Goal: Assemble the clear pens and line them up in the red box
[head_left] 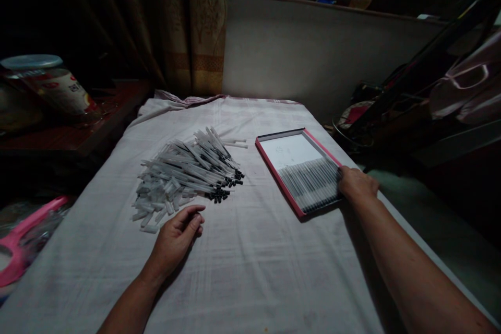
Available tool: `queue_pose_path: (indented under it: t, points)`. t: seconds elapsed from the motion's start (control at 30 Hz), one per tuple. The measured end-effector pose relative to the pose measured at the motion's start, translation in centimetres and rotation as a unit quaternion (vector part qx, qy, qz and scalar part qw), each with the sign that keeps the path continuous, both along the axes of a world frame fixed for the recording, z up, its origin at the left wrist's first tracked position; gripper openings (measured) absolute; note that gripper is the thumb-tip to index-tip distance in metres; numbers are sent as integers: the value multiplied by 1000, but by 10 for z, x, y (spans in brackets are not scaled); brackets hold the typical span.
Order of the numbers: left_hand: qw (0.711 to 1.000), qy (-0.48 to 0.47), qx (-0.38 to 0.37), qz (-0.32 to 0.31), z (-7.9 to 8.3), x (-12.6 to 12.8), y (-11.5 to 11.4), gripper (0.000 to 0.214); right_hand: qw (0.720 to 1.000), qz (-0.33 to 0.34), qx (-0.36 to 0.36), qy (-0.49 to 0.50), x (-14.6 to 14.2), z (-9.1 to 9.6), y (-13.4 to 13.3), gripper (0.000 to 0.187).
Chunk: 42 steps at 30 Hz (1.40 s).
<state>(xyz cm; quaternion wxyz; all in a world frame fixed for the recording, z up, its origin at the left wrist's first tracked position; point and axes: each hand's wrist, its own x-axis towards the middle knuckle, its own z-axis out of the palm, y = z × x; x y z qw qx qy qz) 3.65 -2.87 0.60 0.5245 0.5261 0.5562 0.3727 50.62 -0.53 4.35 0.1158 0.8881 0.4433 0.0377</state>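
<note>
A shallow red-edged box [278, 182] lies on the cloth to the right, with its white bottom showing at the far end. Across its near part runs a row of slim translucent pens [309, 182] with dark ends. My right hand [357, 183] grips the box's right side near the close corner, its fingertips partly hidden. To the left is a heap of loose pen barrels [188, 159] with black ends, and clear pen caps [160, 195] are piled in front. My left hand [178, 235] rests just before the caps, holding nothing visible, its fingers loosely bent and apart.
A pale checked cloth [242, 271] covers the table. On a dark wooden surface [117, 109] at left stands a lidded jar [50, 83]. A pink handled object [23, 240] is at the lower left. Curtain [195, 26] and wall [282, 47] rise behind.
</note>
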Motion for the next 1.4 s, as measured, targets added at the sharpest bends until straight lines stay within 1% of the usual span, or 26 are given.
queue_pose_path:
  t: [0.17, 0.3, 0.43, 0.5, 0.63, 0.87, 1.03, 1.13, 1.2, 1.3, 1.33, 1.4]
  points:
    - [1000, 8, 14, -4, 1, 0, 1, 47, 1000, 26, -12, 2, -9, 1, 4, 40]
    - [1000, 6, 18, -8, 0, -2, 0, 44, 999, 29, -25, 0, -8, 2, 8, 40]
    - [1000, 2, 16, -12, -2, -1, 0, 44, 999, 32, -9, 6, -6, 3, 12, 42]
    - [1000, 3, 16, -10, -2, -1, 0, 44, 1000, 24, -8, 10, -5, 2, 14, 41]
    - [1000, 9, 16, -12, -1, 0, 1, 43, 999, -3, -29, 19, -1, -2, 15, 39]
    - [1000, 14, 14, -17, 2, 0, 0, 44, 999, -19, -36, 27, 5, -9, 16, 37]
    - [999, 30, 32, -17, 5, 0, 1, 41, 997, -43, -48, 37, 3, -8, 22, 32]
    - [998, 37, 39, -21, 5, 0, 1, 40, 997, -46, -47, 37, -2, -6, 22, 35]
    - [998, 38, 38, -21, 6, 1, 1, 39, 999, -16, -21, 36, -7, -6, 22, 42]
    - [998, 44, 38, -17, 7, 1, 1, 39, 995, 86, 31, 50, -12, -14, 21, 55]
    - [998, 47, 39, -17, 7, 1, 1, 39, 991, 115, 34, 60, -13, -18, 22, 58]
    - [998, 49, 40, -18, 7, 1, 0, 40, 987, 133, 16, 85, -11, -26, 24, 62]
